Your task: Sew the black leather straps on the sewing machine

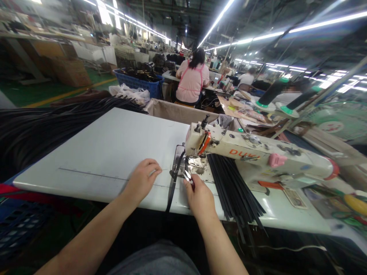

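A white sewing machine [229,147] stands on the pale tabletop [114,141]. One black strap [172,187] runs from beside its needle area down over the table's front edge. Just right of that strap, my right hand [200,193] is closed on small metal snips [188,178], whose blades point up and left toward the needle area. To the left of the strap, my left hand [144,175] is over the table with its fingers bent and thumb near the fingertips; a faint thread seems to extend from them toward the machine. A bundle of black straps [235,187] lies under the machine's arm.
Many black strips [25,130] are heaped along the table's left side. Behind the table is a cloth-lined bin [174,110], and beyond it a blue basket [137,82]. A seated person [192,82] faces away. Thread cones [268,95] stand at right.
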The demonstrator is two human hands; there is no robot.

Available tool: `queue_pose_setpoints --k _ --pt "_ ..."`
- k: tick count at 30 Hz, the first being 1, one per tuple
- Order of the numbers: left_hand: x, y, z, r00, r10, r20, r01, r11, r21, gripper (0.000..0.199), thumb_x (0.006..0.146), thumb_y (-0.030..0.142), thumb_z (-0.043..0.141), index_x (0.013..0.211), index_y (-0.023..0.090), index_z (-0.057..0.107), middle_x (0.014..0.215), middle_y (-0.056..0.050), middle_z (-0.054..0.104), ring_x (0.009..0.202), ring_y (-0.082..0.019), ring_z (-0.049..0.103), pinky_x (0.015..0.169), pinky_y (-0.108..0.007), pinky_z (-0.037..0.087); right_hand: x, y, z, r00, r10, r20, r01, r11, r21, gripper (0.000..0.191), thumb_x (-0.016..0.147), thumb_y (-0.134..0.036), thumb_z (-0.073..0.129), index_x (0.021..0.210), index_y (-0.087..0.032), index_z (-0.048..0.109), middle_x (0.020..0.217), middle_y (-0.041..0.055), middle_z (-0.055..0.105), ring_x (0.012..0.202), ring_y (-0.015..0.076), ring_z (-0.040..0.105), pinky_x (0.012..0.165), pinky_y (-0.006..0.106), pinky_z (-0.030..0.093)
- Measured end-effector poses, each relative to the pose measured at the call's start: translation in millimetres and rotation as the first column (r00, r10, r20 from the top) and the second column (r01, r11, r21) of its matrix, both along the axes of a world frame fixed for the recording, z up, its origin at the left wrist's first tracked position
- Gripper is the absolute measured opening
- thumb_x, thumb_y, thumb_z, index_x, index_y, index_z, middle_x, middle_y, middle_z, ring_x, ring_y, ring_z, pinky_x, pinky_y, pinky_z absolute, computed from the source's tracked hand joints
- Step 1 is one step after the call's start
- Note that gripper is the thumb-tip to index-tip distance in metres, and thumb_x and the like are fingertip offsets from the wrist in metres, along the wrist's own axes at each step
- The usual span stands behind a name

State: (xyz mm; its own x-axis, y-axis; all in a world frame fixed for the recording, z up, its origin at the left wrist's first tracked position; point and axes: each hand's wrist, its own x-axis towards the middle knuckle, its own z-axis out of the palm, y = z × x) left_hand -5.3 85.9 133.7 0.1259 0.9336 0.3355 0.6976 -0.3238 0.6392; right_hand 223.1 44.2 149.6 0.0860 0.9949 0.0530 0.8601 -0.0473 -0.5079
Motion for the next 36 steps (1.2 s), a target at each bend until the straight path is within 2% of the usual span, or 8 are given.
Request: queue_pose_setpoints --k 2,4,6,9,14,25,31,36 --pt "-8.2 2.5 3.9 0.956 0.254 -0.146 -0.238 0.964 0.121 0.033 0.097 0.011 0.051 0.122 0.017 0.071 0.135 -0.018 0.061 0.136 -0.037 0.051 0.117 -0.057 0.039 4.4 -0.6 -1.8 0.999 -0.027 -0.038 0.027 1.000 0.001 0.022 0.100 -0.037 0.058 0.113 -0.022 0.068 0.089 0.0076 0.079 0.074 0.0258 0.072 0.063 0.031 0.040" --pt "-10.7 3.4 5.5 0.899 0.371 -0.235 -0.330 0.923 0.197 0.048 0.096 0.008 0.050 0.142 0.014 0.061 0.151 -0.022 0.051 0.151 -0.043 0.034 0.122 -0.065 0.029 6.7 -0.8 -3.9 0.996 -0.041 -0.083 0.041 0.999 0.006 0.022 0.097 -0.037 0.059 0.111 -0.023 0.066 0.084 0.0056 0.076 0.072 0.0247 0.070 0.063 0.030 0.040" --pt "-6.3 3.8 2.9 0.930 0.268 -0.253 -0.235 0.960 0.152 0.047 0.095 0.010 0.052 0.141 0.013 0.062 0.149 -0.021 0.055 0.150 -0.042 0.037 0.123 -0.062 0.031 7.0 -0.6 -5.7 0.990 -0.040 -0.132 0.042 0.999 0.013 0.021 0.095 -0.037 0.059 0.108 -0.022 0.065 0.083 0.0045 0.074 0.071 0.0235 0.068 0.064 0.030 0.042" --pt "10.3 5.9 -7.7 0.998 -0.014 -0.060 0.008 0.996 -0.088 0.034 0.095 0.021 0.058 0.126 0.017 0.070 0.131 -0.014 0.069 0.121 -0.031 0.064 0.112 -0.050 0.048 5.4 -0.5 -6.8 0.979 -0.018 -0.203 0.024 0.999 0.027 0.020 0.095 -0.040 0.056 0.101 -0.023 0.064 0.078 0.0021 0.070 0.068 0.0213 0.065 0.065 0.029 0.045" --pt "41.7 14.0 -24.4 0.909 -0.066 0.411 0.256 0.867 -0.428 0.045 0.080 0.033 0.076 0.122 0.018 0.070 0.098 -0.006 0.077 0.084 -0.020 0.070 0.083 -0.033 0.058 3.1 -0.4 -5.8 0.963 0.008 -0.268 0.000 1.000 0.029 0.018 0.091 -0.040 0.057 0.085 -0.024 0.064 0.067 -0.0020 0.064 0.062 0.0189 0.058 0.061 0.027 0.041" --pt "57.5 14.4 -23.6 0.827 -0.077 0.557 0.365 0.827 -0.428 0.033 0.072 0.021 0.074 0.105 0.017 0.070 0.077 0.001 0.069 0.072 -0.015 0.066 0.074 -0.029 0.054 -5.0 19.5 -8.2 0.925 0.029 -0.380 -0.026 1.000 0.013 0.020 0.089 -0.032 0.059 0.093 -0.022 0.076 0.080 0.0014 0.076 0.075 0.0200 0.069 0.070 0.027 0.049" --pt "61.2 11.2 -17.9 0.844 -0.108 0.526 0.360 0.840 -0.406 0.033 0.071 0.011 0.068 0.102 0.019 0.068 0.073 0.003 0.067 0.070 -0.014 0.066 0.070 -0.026 0.054 -13.9 18.9 -0.5 0.954 0.003 -0.301 0.013 0.999 0.051 0.014 0.084 -0.019 0.059 0.079 -0.024 0.071 0.070 0.0007 0.068 0.067 0.0193 0.060 0.063 0.027 0.037" --pt "59.6 11.0 -18.8 0.764 -0.081 0.640 0.435 0.797 -0.419 0.031 0.068 0.014 0.073 0.099 0.017 0.068 0.074 0.002 0.067 0.071 -0.015 0.066 0.073 -0.028 0.054 -16.2 22.6 -1.4 0.941 -0.019 -0.338 0.046 0.996 0.071 0.010 0.077 -0.018 0.060 0.069 -0.024 0.063 0.062 -0.0032 0.057 0.062 0.0166 0.050 0.060 0.026 0.032"
